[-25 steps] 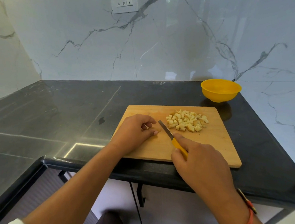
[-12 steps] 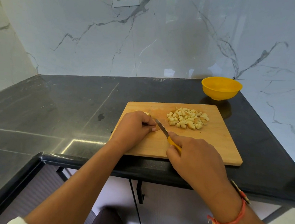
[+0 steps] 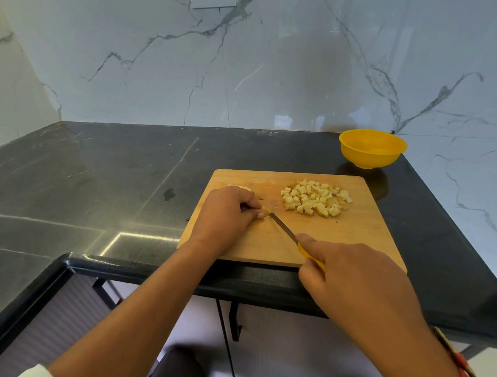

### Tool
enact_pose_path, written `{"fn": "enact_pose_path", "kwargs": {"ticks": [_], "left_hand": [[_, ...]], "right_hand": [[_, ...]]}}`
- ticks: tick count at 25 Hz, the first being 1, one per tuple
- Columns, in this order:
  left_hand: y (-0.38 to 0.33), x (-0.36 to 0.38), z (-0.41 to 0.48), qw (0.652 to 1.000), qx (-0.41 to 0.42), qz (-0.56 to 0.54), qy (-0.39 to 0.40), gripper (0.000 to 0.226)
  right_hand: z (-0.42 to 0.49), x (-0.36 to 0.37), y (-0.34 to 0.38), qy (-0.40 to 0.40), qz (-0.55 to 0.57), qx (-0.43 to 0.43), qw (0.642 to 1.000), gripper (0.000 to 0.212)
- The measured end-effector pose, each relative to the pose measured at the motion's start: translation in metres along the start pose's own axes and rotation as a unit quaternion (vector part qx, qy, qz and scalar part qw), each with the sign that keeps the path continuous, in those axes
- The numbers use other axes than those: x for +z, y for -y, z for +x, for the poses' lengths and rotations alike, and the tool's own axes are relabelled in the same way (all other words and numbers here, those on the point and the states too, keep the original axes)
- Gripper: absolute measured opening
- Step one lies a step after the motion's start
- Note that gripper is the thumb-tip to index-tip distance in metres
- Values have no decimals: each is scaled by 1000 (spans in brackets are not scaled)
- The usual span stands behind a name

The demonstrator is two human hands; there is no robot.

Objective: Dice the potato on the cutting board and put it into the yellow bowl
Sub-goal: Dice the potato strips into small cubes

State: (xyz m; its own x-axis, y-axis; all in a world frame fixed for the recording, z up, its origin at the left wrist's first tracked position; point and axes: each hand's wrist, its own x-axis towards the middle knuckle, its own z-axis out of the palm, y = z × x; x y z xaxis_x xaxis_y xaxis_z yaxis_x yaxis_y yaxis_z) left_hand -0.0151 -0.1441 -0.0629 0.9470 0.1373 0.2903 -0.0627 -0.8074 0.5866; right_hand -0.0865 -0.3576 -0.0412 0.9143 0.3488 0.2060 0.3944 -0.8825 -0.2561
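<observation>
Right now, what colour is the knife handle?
Yellow; head view, knife handle poking from the right hand.

A matt wooden cutting board (image 3: 269,243) lies on a glossy black stone counter (image 3: 93,182) below polished marble wall (image 3: 280,72).

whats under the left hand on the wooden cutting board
A small pale potato piece peeks out at the left hand's fingers, by the yellow-handled knife. Anything more beneath is hidden by the hand.

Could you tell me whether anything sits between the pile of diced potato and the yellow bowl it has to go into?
Nothing visible does. Between the diced potato and the yellow bowl lie only the bare far-right corner of the cutting board and a strip of dark counter.
</observation>
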Motion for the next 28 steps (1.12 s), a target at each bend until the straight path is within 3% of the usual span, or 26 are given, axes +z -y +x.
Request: {"fn": "enact_pose_path", "kwargs": {"ticks": [6,24,28], "left_hand": [[1,-2,-4,1000,0,-18,-2,15],[1,-1,-6,999,-13,-32,-19,9],[3,0,-6,999,-6,-37,-24,12]], "right_hand": [[8,3,6,-61,22,5,998,48],[11,8,10,8,-6,-5,1000,49],[-3,1,7,-26,-10,8,1000,49]]}}
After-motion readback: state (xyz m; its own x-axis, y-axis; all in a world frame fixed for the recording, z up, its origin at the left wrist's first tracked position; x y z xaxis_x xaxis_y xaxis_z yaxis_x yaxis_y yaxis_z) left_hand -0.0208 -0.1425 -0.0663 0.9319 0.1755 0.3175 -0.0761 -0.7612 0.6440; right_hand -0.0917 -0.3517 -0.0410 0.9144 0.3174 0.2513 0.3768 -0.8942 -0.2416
